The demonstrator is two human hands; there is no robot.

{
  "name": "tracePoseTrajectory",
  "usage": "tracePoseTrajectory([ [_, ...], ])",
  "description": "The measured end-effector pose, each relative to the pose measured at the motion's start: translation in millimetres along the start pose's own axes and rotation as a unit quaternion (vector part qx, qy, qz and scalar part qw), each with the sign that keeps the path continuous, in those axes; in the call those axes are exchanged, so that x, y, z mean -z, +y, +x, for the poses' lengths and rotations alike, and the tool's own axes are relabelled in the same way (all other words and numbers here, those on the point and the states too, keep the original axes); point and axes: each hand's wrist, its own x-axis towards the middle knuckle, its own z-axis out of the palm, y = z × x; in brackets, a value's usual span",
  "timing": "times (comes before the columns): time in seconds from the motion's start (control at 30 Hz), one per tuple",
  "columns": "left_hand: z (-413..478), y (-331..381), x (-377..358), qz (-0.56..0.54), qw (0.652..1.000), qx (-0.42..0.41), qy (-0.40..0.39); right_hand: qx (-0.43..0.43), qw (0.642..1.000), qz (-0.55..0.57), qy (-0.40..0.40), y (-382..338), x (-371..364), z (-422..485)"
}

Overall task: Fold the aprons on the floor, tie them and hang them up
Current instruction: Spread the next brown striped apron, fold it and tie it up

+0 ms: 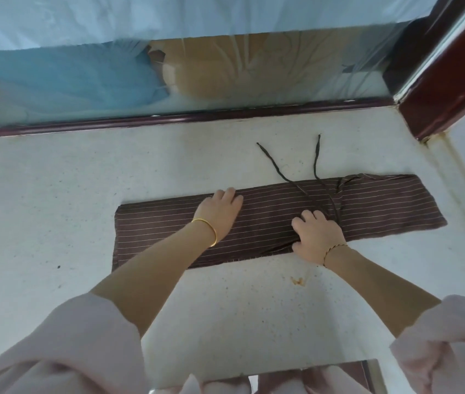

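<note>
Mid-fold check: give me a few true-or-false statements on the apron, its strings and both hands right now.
The brown striped fabric apron lies folded as a long strip on the white speckled floor. True.
The left hand lifts the apron off the floor. False: it rests flat on it.
The right hand grips bunched apron fabric with curled fingers. True.
The two dark strings are tied in a bow. False: their ends lie loose and apart on the floor.

Pale speckled floor (55,194) meets a dark baseboard (168,118) beneath reflective glass (225,66).
</note>
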Motion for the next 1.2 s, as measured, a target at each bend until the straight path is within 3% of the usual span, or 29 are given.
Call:
tracePoseTrajectory([
  [0.1, 29.7, 44.7, -1.3, -0.007, 0.998, -0.045, -0.048, -0.056, 0.997, 0.01, 0.048, 7.9, -1.1, -13.3],
  [0.3, 49.8, 56.6, -16.8, 0.081, 0.987, -0.054, -0.129, -0.146, 0.989, 0.008, 0.031, 41.8, -25.0, -42.6],
  [0.5, 59.8, 39.8, -10.1, 0.066, 0.984, 0.048, -0.159, -0.169, 0.984, -0.064, 0.003, 69.6, -44.4, -62.4],
  [0.63, 60.9, 33.0, -12.3, 0.034, 0.974, 0.147, -0.166, -0.275, 0.957, -0.081, -0.036, 88.1, -35.5, -61.0],
  [0.73, 54.1, 39.0, -13.1, 0.04, 0.981, 0.157, -0.107, -0.341, 0.933, -0.073, -0.085, 85.5, -20.3, -51.1],
  [0.8, 51.6, 44.0, -11.4, 0.044, 0.993, 0.106, -0.031, -0.307, 0.95, -0.06, -0.013, 72.5, -7.0, -38.9],
  [0.87, 50.1, 51.2, -8.5, 0.021, 0.999, 0.043, 0.005, -0.186, 0.979, 0.002, 0.077, 48.6, 2.9, -20.9],
  [0.93, 50.6, 60.4, -6.7, -0.066, 0.997, -0.011, -0.043, -0.085, 0.986, 0.101, 0.104, 18.1, 9.3, -2.2],
  [1.03, 42.7, 67.9, -3.0, -0.207, 0.966, -0.101, -0.119, -0.028, 0.981, 0.183, 0.059, -14.8, 6.4, 18.3],
  [1.07, 39.2, 66.2, -1.8, -0.256, 0.954, -0.108, -0.114, -0.023, 0.982, 0.181, 0.044, -17.5, 1.4, 22.0],
  [1.13, 27.3, 50.0, -3.9, -0.341, 0.935, -0.032, -0.09, -0.021, 0.989, 0.145, 0.033, -18.8, -9.1, 27.3],
  [1.2, 15.9, 26.6, -8.2, -0.326, 0.943, 0.05, -0.052, -0.038, 0.994, 0.095, 0.033, -11.7, -16.1, 28.7],
])
